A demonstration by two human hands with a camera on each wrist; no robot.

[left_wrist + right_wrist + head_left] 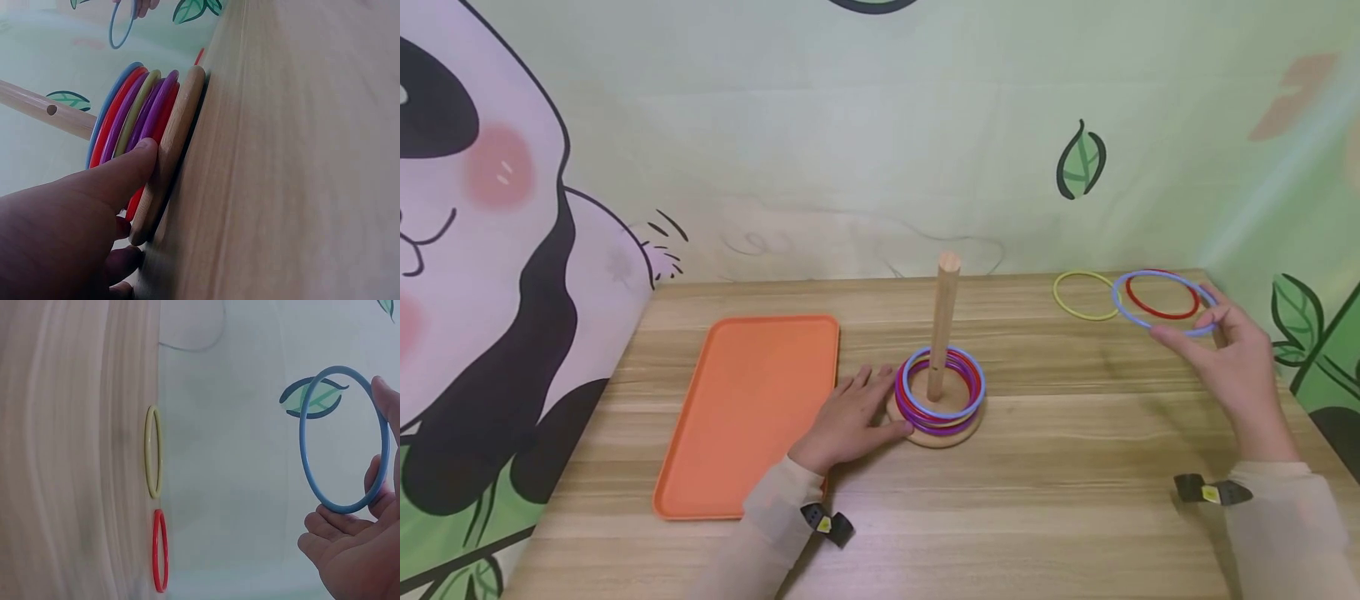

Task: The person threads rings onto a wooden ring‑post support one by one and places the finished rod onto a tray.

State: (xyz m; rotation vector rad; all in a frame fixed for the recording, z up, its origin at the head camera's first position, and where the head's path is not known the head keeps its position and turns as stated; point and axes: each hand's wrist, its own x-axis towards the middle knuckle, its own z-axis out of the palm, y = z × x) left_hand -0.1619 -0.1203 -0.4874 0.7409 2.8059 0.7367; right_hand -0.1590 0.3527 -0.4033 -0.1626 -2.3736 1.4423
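A wooden ring stand with an upright peg [945, 312] and round base [951, 442] is near the middle of the table. Stacked around the peg lie several rings [128, 119] in red, purple and yellow-green, with a blue one [943, 416] uppermost. My left hand [850, 421] rests beside the stand, its thumb [134, 165] extended against the lower rings and the base edge. Up at the right, my right hand [1240, 350] pinches another blue ring [302, 434] between thumb and fingers, raised above the table. The ring hangs upright in the right wrist view.
At the back right of the table lie a yellow-green ring [1055, 293] and a red ring [1165, 317]. An orange tray [748, 417] is on the left, close by the left hand. A printed cloth backdrop [850, 167] stands behind the wooden table [1037, 517].
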